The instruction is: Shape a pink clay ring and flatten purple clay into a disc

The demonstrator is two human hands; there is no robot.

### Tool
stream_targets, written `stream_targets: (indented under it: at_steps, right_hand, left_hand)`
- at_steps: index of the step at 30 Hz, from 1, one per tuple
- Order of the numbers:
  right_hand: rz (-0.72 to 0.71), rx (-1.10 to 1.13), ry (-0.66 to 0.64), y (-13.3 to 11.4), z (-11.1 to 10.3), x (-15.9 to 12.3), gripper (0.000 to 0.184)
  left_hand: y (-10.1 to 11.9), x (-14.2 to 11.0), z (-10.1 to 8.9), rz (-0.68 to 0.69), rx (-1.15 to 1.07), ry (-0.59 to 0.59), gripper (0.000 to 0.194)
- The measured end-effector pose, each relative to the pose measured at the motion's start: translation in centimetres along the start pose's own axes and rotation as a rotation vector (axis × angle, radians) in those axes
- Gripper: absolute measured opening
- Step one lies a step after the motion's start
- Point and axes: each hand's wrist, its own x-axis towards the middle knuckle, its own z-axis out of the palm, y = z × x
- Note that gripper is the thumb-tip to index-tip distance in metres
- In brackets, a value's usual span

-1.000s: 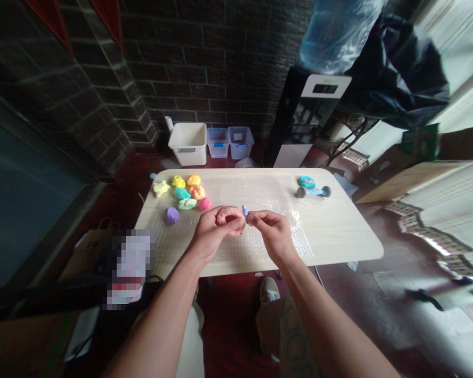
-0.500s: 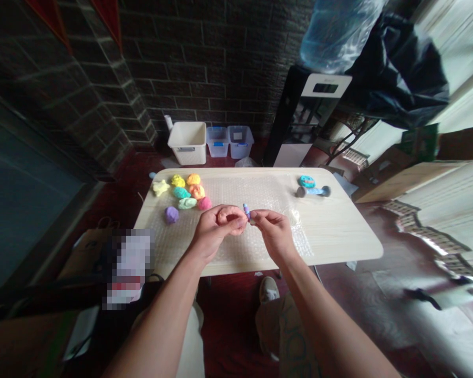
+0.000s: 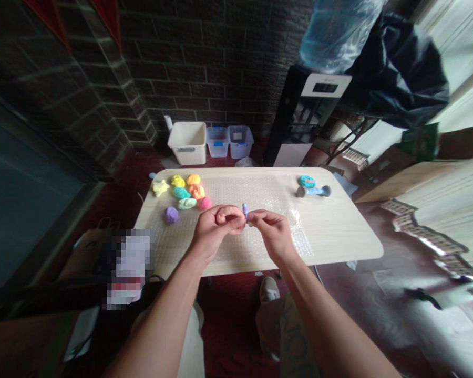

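Pale wood-look table (image 3: pixel 347 226), long, rounded corners. Behind it: black-and-white water dispenser (image 3: pixel 295 121), 1 white bin (image 3: pixel 188 147), 2 clear bins (image 3: pixel 229 143). Bubble wrap (image 3: pixel 244 186) over the table's left and middle. Left hand (image 3: pixel 211 228) above the wrap: fingers curled, thumb and index tips at the small piece; can't tell if they grip it. Right hand (image 3: pixel 275 228) just beside: thumb and index pinching the small piece. Dumbbell-shaped thing (image 3: pixel 314 191), blue bar, 2 grey ends, lying far right; teal lump (image 3: pixel 307 181) just behind, pinkish strip across it. 8 coloured lumps (image 3: pixel 182 193) at the table's left: pale yellow, yellow, yellow-orange, orange, teal, pale green, pink grouped, purple one nearer the person. White lump (image 3: pixel 294 216) on the wrap, right of the right hand. Small piece (image 3: pixel 245 210), blue-purple, sticks up between both hands' fingertips, above mid-table; detail too small to tell.
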Motion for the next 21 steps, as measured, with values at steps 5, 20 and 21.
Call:
stream_targets:
  at_steps: [5,20,21]
  right_hand:
    - [-0.006,-0.001,-0.006,0.10,-0.02,-0.02,0.016]
    - [-0.005,0.042,0.057,0.10,0.41,-0.01,0.016]
    - [-0.008,0.032,0.055,-0.07,0.46,-0.03,0.016]
  left_hand:
    - [0.07,-0.06,0.04,-0.005,-0.012,-0.010,0.025]
    - [-0.42,-0.02,0.15,-0.037,-0.049,0.069,0.033]
    - [-0.50,-0.04,0.12,-0.045,-0.064,0.099,0.038]
